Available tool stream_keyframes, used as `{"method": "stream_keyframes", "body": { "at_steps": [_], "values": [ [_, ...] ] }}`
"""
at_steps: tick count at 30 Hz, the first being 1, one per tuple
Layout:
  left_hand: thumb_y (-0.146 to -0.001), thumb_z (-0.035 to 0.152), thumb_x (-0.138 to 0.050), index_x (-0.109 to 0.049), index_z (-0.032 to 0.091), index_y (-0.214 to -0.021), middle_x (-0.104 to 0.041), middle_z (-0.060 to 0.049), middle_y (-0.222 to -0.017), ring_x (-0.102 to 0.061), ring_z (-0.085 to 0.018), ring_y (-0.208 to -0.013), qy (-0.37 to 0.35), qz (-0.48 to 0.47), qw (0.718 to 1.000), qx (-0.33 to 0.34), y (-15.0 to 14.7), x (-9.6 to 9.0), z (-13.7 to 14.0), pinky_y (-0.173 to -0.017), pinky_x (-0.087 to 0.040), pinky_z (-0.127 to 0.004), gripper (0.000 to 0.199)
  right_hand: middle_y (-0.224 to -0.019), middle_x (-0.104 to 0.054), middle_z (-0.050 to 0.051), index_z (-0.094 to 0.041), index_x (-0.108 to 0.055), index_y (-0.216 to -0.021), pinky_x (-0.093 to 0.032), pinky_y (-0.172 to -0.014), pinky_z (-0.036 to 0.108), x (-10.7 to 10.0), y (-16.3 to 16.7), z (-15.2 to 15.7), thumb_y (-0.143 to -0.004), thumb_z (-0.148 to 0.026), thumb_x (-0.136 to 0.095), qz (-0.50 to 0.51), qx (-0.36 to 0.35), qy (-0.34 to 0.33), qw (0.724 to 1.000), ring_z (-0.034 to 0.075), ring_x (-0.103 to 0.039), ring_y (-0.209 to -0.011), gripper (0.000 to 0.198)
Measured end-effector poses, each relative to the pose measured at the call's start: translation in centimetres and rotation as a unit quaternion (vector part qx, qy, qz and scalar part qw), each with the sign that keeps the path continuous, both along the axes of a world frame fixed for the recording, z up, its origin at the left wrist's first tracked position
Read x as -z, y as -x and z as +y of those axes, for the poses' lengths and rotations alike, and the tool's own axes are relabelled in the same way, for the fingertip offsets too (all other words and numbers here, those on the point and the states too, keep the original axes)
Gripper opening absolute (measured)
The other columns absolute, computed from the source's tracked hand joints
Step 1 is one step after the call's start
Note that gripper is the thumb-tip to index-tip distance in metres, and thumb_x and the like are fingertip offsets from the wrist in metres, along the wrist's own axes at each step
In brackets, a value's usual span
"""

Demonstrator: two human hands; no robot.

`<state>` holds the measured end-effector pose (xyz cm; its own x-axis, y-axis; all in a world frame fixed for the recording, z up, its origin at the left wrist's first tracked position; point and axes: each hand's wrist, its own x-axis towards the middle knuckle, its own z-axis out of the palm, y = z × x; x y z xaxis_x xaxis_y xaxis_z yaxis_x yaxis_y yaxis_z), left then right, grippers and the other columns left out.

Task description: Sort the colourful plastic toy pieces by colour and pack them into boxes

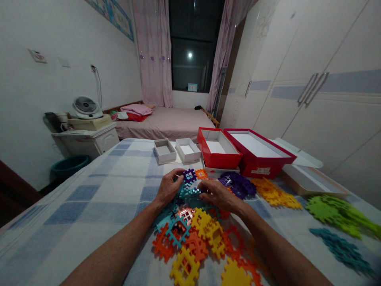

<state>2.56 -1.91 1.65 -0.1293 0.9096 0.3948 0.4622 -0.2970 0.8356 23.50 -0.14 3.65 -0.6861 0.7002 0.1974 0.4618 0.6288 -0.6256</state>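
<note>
Both hands are over a heap of toothed plastic building pieces on the bed. My left hand (169, 186) is closed at the heap's far left side, with thumb and forefinger at the edge of a purple building piece (189, 175). My right hand (218, 194) reaches in from the right with bent fingers over teal building pieces (190, 193); what lies between its fingertips is hidden. Beyond the fingers an orange piece (201, 174) sits beside the purple one. Closer to me, yellow pieces (205, 224) and red-orange pieces (195, 245) overlap loosely.
Sorted piles lie at the right: purple (238, 184), yellow-orange (276, 193), green (336, 214) and teal (342, 248). Behind stand two small white boxes (188, 157), a red box (223, 161), a larger dark-red box (262, 165) and a shallow tray (315, 192).
</note>
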Motion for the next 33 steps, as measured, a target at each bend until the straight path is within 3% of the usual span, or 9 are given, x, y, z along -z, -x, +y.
{"method": "stream_keyframes", "body": {
  "at_steps": [4, 9, 13, 16, 22, 27, 29, 30, 33],
  "values": [
    [-0.078, 0.026, -0.051, -0.067, 0.016, -0.100, -0.069, -0.003, -0.083, -0.062, -0.015, -0.075, -0.003, -0.004, 1.000, 0.007, 0.0, 0.2, 0.1, -0.074, -0.049, -0.028, 0.028, -0.082, -0.061, 0.001, -0.018, -0.060, -0.087, -0.042, -0.068, 0.025, -0.3, 0.2, 0.1, -0.082, -0.015, -0.049, 0.063, 0.039, -0.036, 0.997, 0.013, -0.054, -0.073, 0.013],
    [-0.079, 0.025, -0.053, -0.068, 0.018, -0.101, -0.072, -0.003, -0.093, -0.064, -0.017, -0.088, -0.006, -0.007, 0.998, 0.055, -0.1, 0.2, -0.1, -0.085, -0.049, -0.030, 0.028, -0.108, -0.060, 0.008, -0.018, -0.058, -0.087, -0.041, -0.088, 0.032, 0.3, 1.1, 0.0, -0.083, -0.017, -0.048, 0.157, 0.105, -0.102, 0.977, 0.018, -0.054, -0.102, 0.011],
    [-0.078, 0.026, -0.056, -0.070, 0.019, -0.099, -0.072, -0.003, -0.100, -0.064, -0.019, -0.096, -0.007, -0.010, 0.995, 0.097, -0.3, 0.0, -0.4, -0.092, -0.046, -0.033, 0.026, -0.085, -0.064, 0.002, -0.020, -0.058, -0.087, -0.045, -0.078, 0.029, 0.9, 1.8, -0.5, -0.082, -0.020, -0.048, 0.155, 0.110, -0.048, 0.981, 0.015, -0.059, -0.080, 0.011],
    [-0.078, 0.029, -0.057, -0.069, 0.020, -0.102, -0.072, -0.003, -0.100, -0.065, -0.018, -0.093, -0.006, -0.020, 0.994, 0.111, -0.4, -0.1, -0.5, -0.089, -0.048, -0.031, 0.029, -0.085, -0.064, 0.002, -0.020, -0.055, -0.094, -0.045, -0.071, 0.026, 0.3, 1.6, -0.4, -0.081, -0.022, -0.046, 0.189, 0.142, -0.022, 0.971, 0.014, -0.059, -0.075, 0.015],
    [-0.077, 0.029, -0.053, -0.066, 0.015, -0.102, -0.070, -0.005, -0.087, -0.063, -0.014, -0.074, -0.009, -0.061, 0.998, 0.020, 0.2, 0.5, 0.5, -0.071, -0.050, -0.026, 0.031, -0.090, -0.064, 0.006, -0.018, -0.055, -0.104, -0.044, -0.073, 0.031, -1.6, -3.6, 3.1, -0.075, -0.021, -0.045, 0.114, 0.362, -0.079, 0.922, 0.018, -0.059, -0.077, 0.030],
    [-0.075, 0.028, -0.049, -0.065, 0.014, -0.101, -0.067, -0.004, -0.083, -0.057, -0.011, -0.061, -0.009, -0.073, 0.996, -0.053, 0.9, 0.7, 1.0, -0.059, -0.047, -0.023, 0.033, -0.098, -0.062, 0.012, -0.016, -0.060, -0.102, -0.043, -0.082, 0.037, -1.2, -7.1, 5.0, -0.075, -0.019, -0.046, -0.001, 0.444, -0.149, 0.883, 0.024, -0.057, -0.091, 0.030],
    [-0.075, 0.029, -0.049, -0.065, 0.015, -0.102, -0.067, -0.004, -0.084, -0.056, -0.010, -0.059, -0.006, -0.071, 0.995, -0.073, 1.1, 0.7, 1.1, -0.057, -0.046, -0.023, 0.034, -0.102, -0.060, 0.014, -0.014, -0.061, -0.100, -0.041, -0.085, 0.040, -1.3, -6.2, 4.3, -0.077, -0.019, -0.047, -0.004, 0.431, -0.206, 0.878, 0.027, -0.054, -0.097, 0.028],
    [-0.075, 0.029, -0.049, -0.065, 0.015, -0.102, -0.068, -0.004, -0.084, -0.055, -0.010, -0.058, -0.004, -0.069, 0.994, -0.080, 1.2, 0.7, 1.1, -0.057, -0.046, -0.023, 0.035, -0.103, -0.060, 0.014, -0.015, -0.061, -0.100, -0.041, -0.086, 0.040, -1.4, -5.3, 3.7, -0.079, -0.020, -0.046, 0.007, 0.398, -0.218, 0.891, 0.026, -0.053, -0.099, 0.026],
    [-0.076, 0.029, -0.048, -0.065, 0.014, -0.102, -0.069, -0.004, -0.084, -0.056, -0.011, -0.057, 0.006, -0.051, 0.994, -0.093, 1.4, 0.9, 1.3, -0.056, -0.047, -0.024, 0.035, -0.107, -0.061, 0.009, -0.019, -0.061, -0.104, -0.040, -0.091, 0.037, -1.3, -1.6, 1.0, -0.084, -0.027, -0.049, 0.035, 0.209, -0.158, 0.965, 0.022, -0.053, -0.103, 0.025]
  ]
}}
